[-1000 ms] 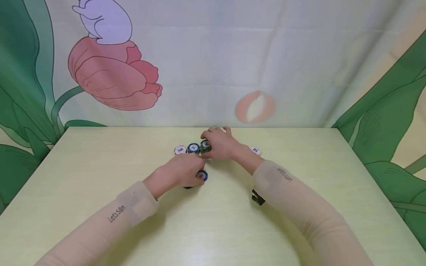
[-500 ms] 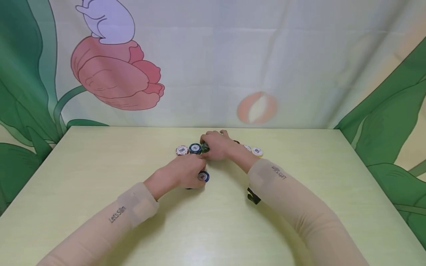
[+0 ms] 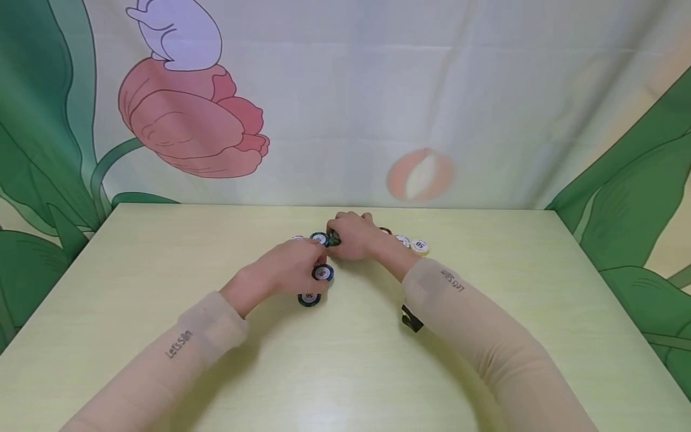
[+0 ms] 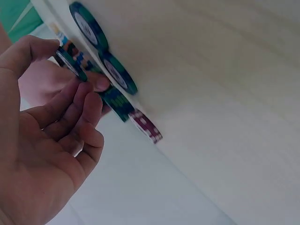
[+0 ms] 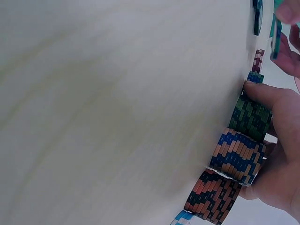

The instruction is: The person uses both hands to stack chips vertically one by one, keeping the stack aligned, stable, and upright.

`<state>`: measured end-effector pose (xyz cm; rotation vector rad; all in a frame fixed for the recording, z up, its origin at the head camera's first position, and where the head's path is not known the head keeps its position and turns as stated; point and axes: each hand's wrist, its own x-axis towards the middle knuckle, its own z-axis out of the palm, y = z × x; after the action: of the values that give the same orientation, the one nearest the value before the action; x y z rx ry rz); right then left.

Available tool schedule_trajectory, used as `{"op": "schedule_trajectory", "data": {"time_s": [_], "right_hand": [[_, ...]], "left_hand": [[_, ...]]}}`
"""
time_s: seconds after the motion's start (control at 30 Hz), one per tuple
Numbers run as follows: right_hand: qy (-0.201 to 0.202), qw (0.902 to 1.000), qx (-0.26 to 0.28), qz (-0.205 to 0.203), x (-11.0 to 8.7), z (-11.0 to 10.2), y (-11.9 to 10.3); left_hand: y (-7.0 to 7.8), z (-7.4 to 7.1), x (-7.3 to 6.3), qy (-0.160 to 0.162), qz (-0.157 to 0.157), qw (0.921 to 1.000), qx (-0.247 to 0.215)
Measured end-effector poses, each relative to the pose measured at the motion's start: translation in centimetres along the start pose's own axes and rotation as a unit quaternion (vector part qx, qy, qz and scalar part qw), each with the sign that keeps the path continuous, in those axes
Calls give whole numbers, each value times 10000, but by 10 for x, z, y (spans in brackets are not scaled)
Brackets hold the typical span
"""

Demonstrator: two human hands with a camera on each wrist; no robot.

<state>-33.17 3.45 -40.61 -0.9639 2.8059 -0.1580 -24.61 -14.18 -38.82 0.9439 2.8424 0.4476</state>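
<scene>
My left hand (image 3: 283, 267) pinches a dark blue-green poker chip (image 3: 323, 273) between thumb and fingertips, held up off the table. Two more such chips (image 4: 118, 72) lie flat on the table near it in the left wrist view; in the head view one chip (image 3: 309, 299) shows below the hand. My right hand (image 3: 353, 235) grips a stack of green poker chips (image 5: 251, 116), the thumb on its near side. Directly beside that stack stands a low blue-green chip pile (image 3: 319, 238), then a maroon-and-white chip (image 4: 146, 126), partly hidden by the left hand in the head view.
Beyond the green stack, a blue-and-orange stack (image 5: 238, 156) and a black-and-orange stack (image 5: 213, 196) continue the row. A white chip stack (image 3: 402, 240) and a yellow-edged one (image 3: 420, 246) end it. A small black object (image 3: 412, 319) shows under the right sleeve. A patterned curtain (image 3: 335, 108) hangs behind the table.
My left hand has risen and drawn slightly left with the pinched chip, uncovering another chip on the table. The right hand stays at the green stack, having shifted slightly earlier.
</scene>
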Motion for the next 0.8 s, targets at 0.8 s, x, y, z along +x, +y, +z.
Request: {"op": "schedule_trajectory", "data": {"time_s": [0.8], "right_hand": [[109, 9999, 25, 110, 1, 3, -2]], "left_hand": [[-33, -5, 26, 474, -1269, 9907, -109]]}}
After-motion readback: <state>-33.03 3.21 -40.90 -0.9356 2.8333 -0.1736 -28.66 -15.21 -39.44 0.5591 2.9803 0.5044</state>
